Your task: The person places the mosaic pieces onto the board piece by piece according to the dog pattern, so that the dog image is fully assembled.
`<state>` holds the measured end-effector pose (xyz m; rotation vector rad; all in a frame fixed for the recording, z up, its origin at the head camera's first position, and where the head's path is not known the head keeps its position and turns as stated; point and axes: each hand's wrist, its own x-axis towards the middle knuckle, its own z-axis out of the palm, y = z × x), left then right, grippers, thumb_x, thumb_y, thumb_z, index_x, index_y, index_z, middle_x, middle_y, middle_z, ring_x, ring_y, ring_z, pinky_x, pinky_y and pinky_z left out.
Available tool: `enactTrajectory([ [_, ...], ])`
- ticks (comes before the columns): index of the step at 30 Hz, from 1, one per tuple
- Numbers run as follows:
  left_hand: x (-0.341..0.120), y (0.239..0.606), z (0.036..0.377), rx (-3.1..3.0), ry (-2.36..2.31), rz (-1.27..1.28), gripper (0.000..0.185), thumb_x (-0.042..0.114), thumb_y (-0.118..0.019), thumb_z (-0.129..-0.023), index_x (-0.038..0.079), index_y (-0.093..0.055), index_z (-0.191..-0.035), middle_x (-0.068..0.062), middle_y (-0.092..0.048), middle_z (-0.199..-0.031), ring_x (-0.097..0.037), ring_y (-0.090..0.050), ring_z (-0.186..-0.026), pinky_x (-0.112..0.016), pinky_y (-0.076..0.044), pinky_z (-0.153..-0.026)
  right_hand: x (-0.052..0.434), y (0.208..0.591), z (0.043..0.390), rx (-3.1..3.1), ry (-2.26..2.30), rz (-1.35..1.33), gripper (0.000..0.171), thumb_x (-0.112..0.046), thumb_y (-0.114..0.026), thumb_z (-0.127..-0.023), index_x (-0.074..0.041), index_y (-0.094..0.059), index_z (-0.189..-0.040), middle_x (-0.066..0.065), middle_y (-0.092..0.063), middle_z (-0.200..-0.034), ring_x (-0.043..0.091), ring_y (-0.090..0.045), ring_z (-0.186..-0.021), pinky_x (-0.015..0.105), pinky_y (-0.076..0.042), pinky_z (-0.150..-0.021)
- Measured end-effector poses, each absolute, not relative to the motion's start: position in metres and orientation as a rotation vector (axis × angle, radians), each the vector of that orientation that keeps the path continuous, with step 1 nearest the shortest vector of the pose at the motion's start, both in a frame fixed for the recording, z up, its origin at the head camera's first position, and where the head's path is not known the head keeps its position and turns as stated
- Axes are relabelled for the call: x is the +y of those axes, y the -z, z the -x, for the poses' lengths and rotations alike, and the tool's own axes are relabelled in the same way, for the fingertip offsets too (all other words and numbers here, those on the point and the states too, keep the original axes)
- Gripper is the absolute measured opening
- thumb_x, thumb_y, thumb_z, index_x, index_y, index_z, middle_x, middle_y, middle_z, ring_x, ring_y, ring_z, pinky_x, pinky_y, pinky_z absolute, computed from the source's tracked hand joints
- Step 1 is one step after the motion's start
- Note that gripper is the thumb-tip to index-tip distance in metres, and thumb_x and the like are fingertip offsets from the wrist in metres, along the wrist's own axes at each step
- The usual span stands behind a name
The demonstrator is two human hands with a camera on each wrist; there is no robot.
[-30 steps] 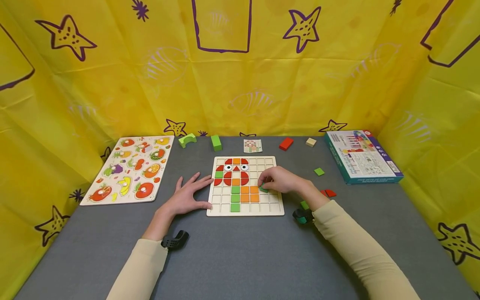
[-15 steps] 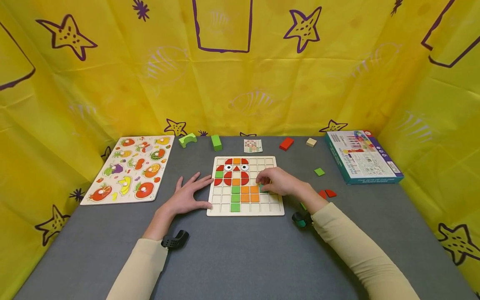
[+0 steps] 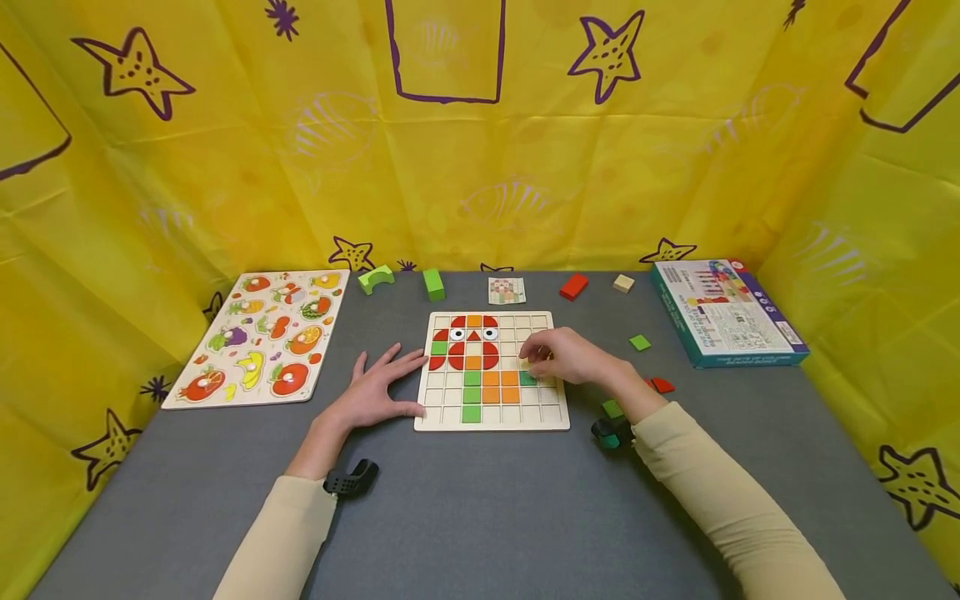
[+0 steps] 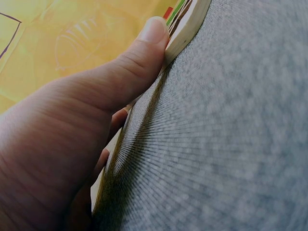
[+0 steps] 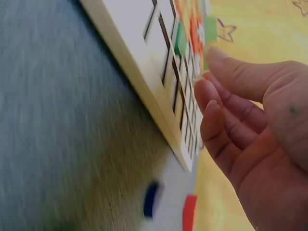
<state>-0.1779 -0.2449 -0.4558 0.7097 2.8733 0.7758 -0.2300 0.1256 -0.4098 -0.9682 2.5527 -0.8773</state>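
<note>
Wooden grid board [image 3: 491,417] lies at the centre of the grey table [image 3: 480,517], partly filled with red, orange and green tiles. My left hand [image 3: 375,393] rests flat against its left edge, fingers straight, thumb on the rim. My right hand [image 3: 573,358] hovers over the right columns, fingers loosely bent and holding nothing; a green tile [image 3: 528,378] sits in its cell just beneath them.

Loose green square [image 3: 639,342] and red piece [image 3: 661,385] lie right of the board. Fruit puzzle [image 3: 258,337] lies left, a game box [image 3: 723,312] right. Yellow cloth [image 3: 480,133] with purple starfish encloses the table.
</note>
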Motion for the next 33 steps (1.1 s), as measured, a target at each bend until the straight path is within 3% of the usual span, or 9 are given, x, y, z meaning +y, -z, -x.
enactTrajectory([
  [13,-0.245,0.456,0.179,2.871,-0.765,-0.71,0.093,0.056,-0.082,-0.078,0.017,-0.046,-0.154,-0.004,-0.038,-0.16,-0.037,-0.014,-0.152,-0.07,0.008,-0.11,0.2,0.403,0.217,2.545,0.927,0.841,0.022,-0.01,-0.076,-0.092,-0.003,-0.07,-0.112,0.004,-0.068,-0.1,0.019,-0.061,-0.086,0.037,-0.053,-0.081],
  [18,-0.245,0.456,0.178,2.871,-0.769,-0.713,0.093,0.056,-0.082,-0.078,0.017,-0.046,-0.154,-0.003,-0.038,-0.16,-0.037,-0.014,-0.151,-0.07,0.008,-0.11,0.223,0.402,0.208,2.516,0.916,0.861,0.024,-0.012,-0.076,-0.092,-0.002,-0.07,-0.113,0.003,-0.068,-0.099,0.017,-0.061,-0.084,0.034,-0.053,-0.079],
  [28,-0.245,0.457,0.178,2.878,-0.761,-0.714,0.093,0.056,-0.082,-0.078,0.017,-0.046,-0.155,-0.004,-0.038,-0.16,-0.038,-0.015,-0.151,-0.07,0.008,-0.11,0.24,0.408,0.186,2.451,0.841,0.93,0.026,-0.013,-0.079,-0.089,-0.006,-0.07,-0.113,0.001,-0.066,-0.101,0.015,-0.058,-0.083,0.029,-0.052,-0.076],
  [33,-0.245,0.457,0.178,2.882,-0.759,-0.719,0.093,0.056,-0.082,-0.078,0.017,-0.045,-0.155,-0.004,-0.038,-0.16,-0.038,-0.015,-0.151,-0.071,0.007,-0.11,0.236,0.414,0.181,2.483,0.755,1.012,0.019,-0.012,-0.079,-0.089,-0.01,-0.072,-0.106,-0.004,-0.061,-0.098,0.013,-0.055,-0.082,0.03,-0.051,-0.074],
])
